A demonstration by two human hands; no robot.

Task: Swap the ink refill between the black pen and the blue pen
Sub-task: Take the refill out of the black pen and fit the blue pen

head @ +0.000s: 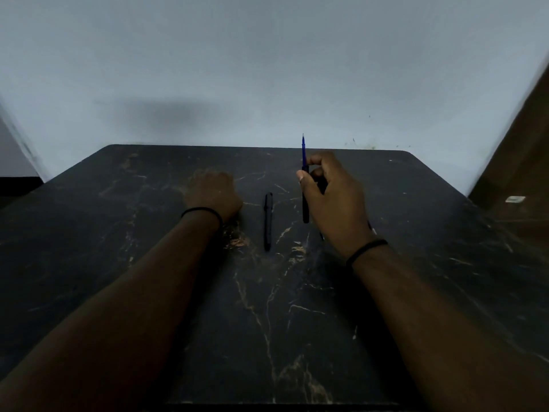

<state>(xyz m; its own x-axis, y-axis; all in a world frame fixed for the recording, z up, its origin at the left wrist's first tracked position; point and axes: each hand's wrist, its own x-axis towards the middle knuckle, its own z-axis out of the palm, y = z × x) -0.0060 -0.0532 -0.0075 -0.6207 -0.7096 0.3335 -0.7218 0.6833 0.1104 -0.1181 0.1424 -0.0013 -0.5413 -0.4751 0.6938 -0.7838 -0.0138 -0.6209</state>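
Observation:
My right hand [332,203] grips a dark pen barrel [305,209] held upright above the table. A blue ink refill [303,151] sticks up out of its top, tip uppermost. A second black pen [268,221] lies flat on the table, pointing away from me, between my two hands. My left hand [214,194] rests knuckles-up on the table left of that pen, fingers curled under; whether it holds anything is hidden. A small dark piece [321,235] lies half hidden under my right wrist.
The black marble-patterned table [148,263] ends at a pale wall [267,69] at the back. A brown panel [520,173] stands at the right, with a small white object [515,199] beside it. Black bands circle both wrists.

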